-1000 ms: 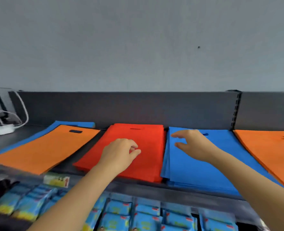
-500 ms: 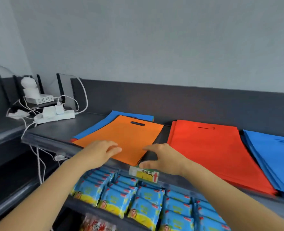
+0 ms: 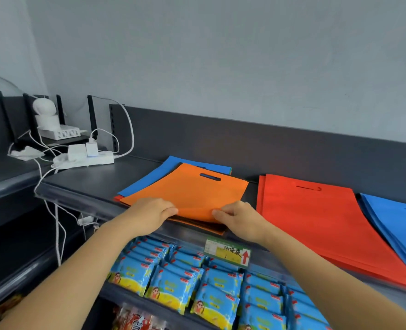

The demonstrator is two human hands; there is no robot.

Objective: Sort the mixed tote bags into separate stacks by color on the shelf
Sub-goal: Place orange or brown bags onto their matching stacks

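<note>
On the shelf (image 3: 90, 184), left hand (image 3: 153, 210) and right hand (image 3: 239, 217) pinch the orange bag (image 3: 187, 194), red stack (image 3: 316, 222) at three o'clock.

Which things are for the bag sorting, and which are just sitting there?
For the job: orange bag, gripped by left hand and right hand; blue bag under it; red stack; blue stack.
Just lying about: power strip, white camera, snack packets, shelf label.

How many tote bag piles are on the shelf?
3: mixed pile, orange bag on top, at left; red stack in the middle; blue stack at right edge. More may lie off-frame.
</note>
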